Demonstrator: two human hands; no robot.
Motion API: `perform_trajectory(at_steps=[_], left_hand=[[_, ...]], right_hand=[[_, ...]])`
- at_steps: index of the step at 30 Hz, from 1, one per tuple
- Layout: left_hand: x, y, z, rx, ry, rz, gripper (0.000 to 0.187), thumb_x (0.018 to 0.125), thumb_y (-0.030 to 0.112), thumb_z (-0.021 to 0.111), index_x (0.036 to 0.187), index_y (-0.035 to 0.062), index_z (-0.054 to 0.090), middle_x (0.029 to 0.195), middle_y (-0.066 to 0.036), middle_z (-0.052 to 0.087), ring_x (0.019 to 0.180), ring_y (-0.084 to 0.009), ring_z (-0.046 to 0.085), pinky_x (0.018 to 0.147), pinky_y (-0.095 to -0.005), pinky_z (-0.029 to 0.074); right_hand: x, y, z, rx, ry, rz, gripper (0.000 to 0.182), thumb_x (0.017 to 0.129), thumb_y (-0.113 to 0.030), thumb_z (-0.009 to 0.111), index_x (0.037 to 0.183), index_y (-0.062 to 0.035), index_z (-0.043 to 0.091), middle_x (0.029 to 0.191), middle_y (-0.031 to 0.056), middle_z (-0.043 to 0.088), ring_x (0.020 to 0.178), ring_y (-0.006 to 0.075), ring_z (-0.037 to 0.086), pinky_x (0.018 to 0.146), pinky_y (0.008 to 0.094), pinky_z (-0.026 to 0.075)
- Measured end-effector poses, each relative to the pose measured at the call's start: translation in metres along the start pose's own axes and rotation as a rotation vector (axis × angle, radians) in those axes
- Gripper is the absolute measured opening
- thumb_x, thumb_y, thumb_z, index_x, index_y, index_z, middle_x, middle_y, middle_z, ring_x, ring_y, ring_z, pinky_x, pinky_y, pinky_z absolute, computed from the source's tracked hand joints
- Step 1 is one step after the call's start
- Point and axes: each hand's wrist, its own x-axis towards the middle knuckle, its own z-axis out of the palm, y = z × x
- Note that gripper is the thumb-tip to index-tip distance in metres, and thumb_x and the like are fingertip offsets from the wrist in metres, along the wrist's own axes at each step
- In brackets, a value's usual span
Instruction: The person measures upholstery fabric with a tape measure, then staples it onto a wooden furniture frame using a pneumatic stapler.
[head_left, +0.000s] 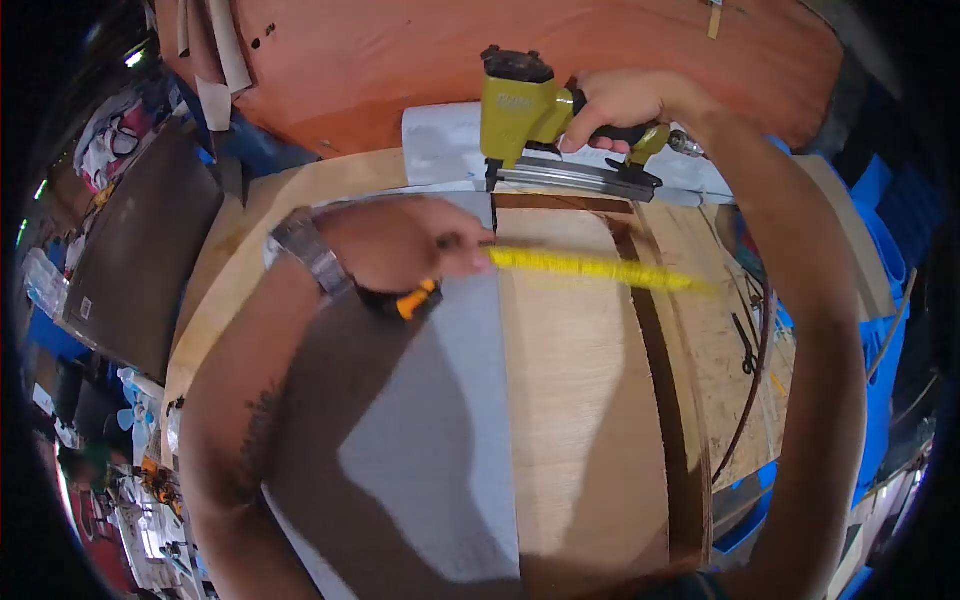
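Observation:
My left hand is closed around a tape measure, its orange and black case showing below the palm. The yellow blade sticks out to the right, blurred by motion. In my right hand is the grip of an olive-green nail gun, with its silver magazine lying level and its nose near the far end of the work. Under both hands lies a wooden panel, its left part covered by a grey sheet. A dark gap runs along the panel's right side.
Behind the work is a large orange-brown covered piece. Scissors and a dark hose lie on the plywood surface at right. A dark brown panel leans at left. Blue material hangs at far right.

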Motion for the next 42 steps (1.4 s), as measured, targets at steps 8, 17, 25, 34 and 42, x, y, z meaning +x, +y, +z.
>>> perform_trajectory(at_steps=[8, 17, 25, 34, 42], left_hand=[[0.046, -0.081, -0.045, -0.479, 0.116, -0.132, 0.047, 0.086, 0.043, 0.055, 0.105, 0.0007, 0.059, 0.095, 0.001, 0.065, 0.07, -0.0061, 0.049, 0.066, -0.0213, 0.043], [0.071, -0.07, -0.035, -0.112, 0.229, 0.138, 0.042, 0.084, 0.049, 0.056, 0.095, 0.0089, 0.065, 0.086, 0.0, 0.058, 0.082, -0.0078, 0.049, 0.075, -0.0228, 0.038], [0.004, 0.017, -0.033, 0.134, -0.159, -0.12, 0.034, 0.089, 0.032, 0.055, 0.075, 0.0012, 0.054, 0.081, -0.012, 0.06, 0.095, -0.0229, 0.055, 0.076, -0.0311, 0.044], [0.002, 0.006, -0.004, 0.163, -0.053, 0.011, 0.033, 0.086, 0.02, 0.059, 0.063, -0.0008, 0.049, 0.075, -0.019, 0.055, 0.12, -0.0286, 0.046, 0.085, -0.0379, 0.043], [0.006, 0.001, -0.003, 0.241, -0.058, 0.057, 0.034, 0.085, 0.028, 0.056, 0.069, -0.0012, 0.051, 0.119, -0.016, 0.056, 0.095, -0.0337, 0.057, 0.082, -0.0379, 0.044]], right_hand=[[-0.005, 0.026, -0.025, 0.162, 0.13, -0.022, 0.017, 0.074, -0.017, 0.065, 0.071, -0.0029, 0.056, 0.051, 0.0015, 0.049, 0.037, 0.0091, 0.045, 0.038, 0.0234, 0.037], [-0.021, 0.065, -0.056, 0.121, 0.481, 0.172, 0.021, 0.078, -0.026, 0.062, 0.075, -0.0051, 0.059, 0.051, 0.0003, 0.047, 0.041, 0.0108, 0.047, 0.039, 0.0282, 0.042], [-0.035, 0.08, -0.051, 0.21, 0.299, 0.089, 0.019, 0.076, -0.018, 0.061, 0.079, 0.0008, 0.057, 0.053, 0.0038, 0.05, 0.041, 0.0106, 0.047, 0.037, 0.0255, 0.039], [-0.005, 0.023, -0.007, 0.217, 0.019, -0.006, 0.018, 0.073, -0.014, 0.067, 0.077, 0.0001, 0.056, 0.053, 0.0028, 0.051, 0.04, 0.0083, 0.047, 0.037, 0.0227, 0.038], [0.005, 0.015, 0.0, 0.092, -0.042, 0.002, 0.021, 0.072, -0.02, 0.067, 0.075, -0.0017, 0.058, 0.052, 0.0024, 0.051, 0.038, 0.0084, 0.047, 0.038, 0.0228, 0.038]])
